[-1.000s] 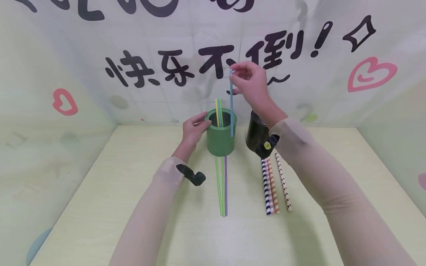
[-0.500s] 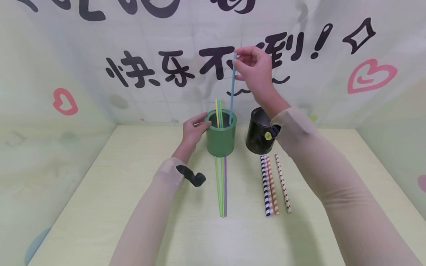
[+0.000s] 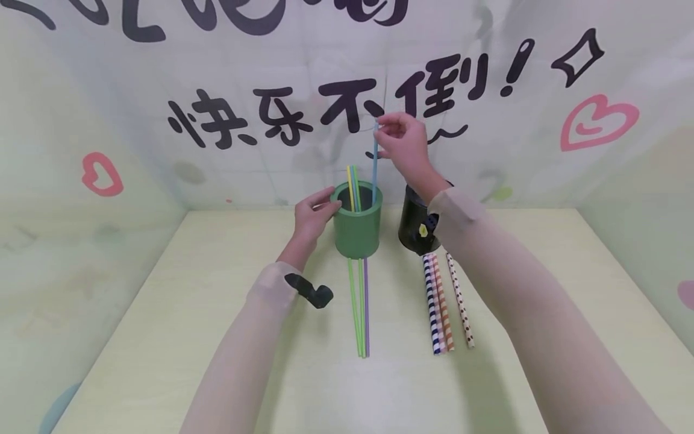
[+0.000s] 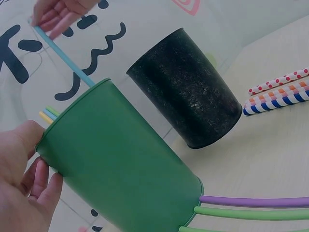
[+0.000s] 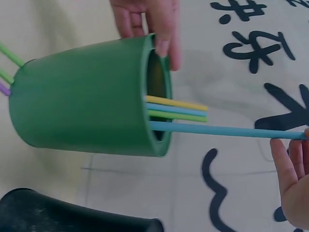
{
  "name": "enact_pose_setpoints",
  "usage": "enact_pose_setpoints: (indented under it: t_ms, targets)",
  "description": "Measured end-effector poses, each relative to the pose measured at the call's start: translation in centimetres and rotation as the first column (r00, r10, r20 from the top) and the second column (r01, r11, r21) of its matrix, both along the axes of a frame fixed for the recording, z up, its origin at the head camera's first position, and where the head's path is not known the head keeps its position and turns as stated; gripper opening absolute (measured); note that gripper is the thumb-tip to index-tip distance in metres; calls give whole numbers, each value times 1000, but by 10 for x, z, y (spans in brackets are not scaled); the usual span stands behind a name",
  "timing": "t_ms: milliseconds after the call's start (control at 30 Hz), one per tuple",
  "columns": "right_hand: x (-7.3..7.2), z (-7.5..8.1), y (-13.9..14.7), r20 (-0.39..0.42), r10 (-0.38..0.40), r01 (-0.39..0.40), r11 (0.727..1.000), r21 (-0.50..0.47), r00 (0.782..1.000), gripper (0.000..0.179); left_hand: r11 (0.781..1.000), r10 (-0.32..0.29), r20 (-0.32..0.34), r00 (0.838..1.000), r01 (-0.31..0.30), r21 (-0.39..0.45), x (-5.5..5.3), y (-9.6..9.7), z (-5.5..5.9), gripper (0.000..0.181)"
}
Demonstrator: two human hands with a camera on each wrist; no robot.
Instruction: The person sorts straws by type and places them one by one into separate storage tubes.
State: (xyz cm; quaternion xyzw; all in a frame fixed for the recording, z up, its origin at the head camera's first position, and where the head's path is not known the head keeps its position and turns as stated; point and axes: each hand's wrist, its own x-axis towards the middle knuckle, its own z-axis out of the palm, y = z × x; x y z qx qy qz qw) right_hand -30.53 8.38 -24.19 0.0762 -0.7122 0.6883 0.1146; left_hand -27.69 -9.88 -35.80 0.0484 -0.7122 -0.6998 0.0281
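My right hand (image 3: 405,147) pinches the top of a light blue straw (image 3: 375,175) above a green cup (image 3: 356,235). The straw stands nearly upright, its lower end inside the rim on the right side. My left hand (image 3: 313,220) holds the cup's rim from the left, as the right wrist view also shows. Inside the cup lean a yellow straw (image 5: 183,103), a blue one and a green one (image 5: 178,116). How deep the held straw reaches is hidden by the cup wall.
Right of the cup stands a black can (image 4: 188,92), partly behind my right forearm in the head view. Green straws (image 3: 362,307) and a purple straw (image 3: 366,307) lie before the cup. Striped paper straws (image 3: 432,307) and a dotted one (image 3: 459,301) lie further right.
The blue straw first hung in front of the cup's outer wall. My right hand raised it over the rim, then lowered it into the cup. My left hand stayed at the rim.
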Motion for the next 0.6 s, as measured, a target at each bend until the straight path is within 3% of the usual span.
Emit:
enact_pose_setpoints:
  t_ms: [233,600]
  targets:
    - [-4,-27,-2,35,35,-37,996,86,999,24,1000,-7,-7,1000,7,-18,1,1,3,41]
    - [-5,-56,-9,108,63,-84,975,203,992,25,1000,0,-2,1000,0,-7,2,0,2,42]
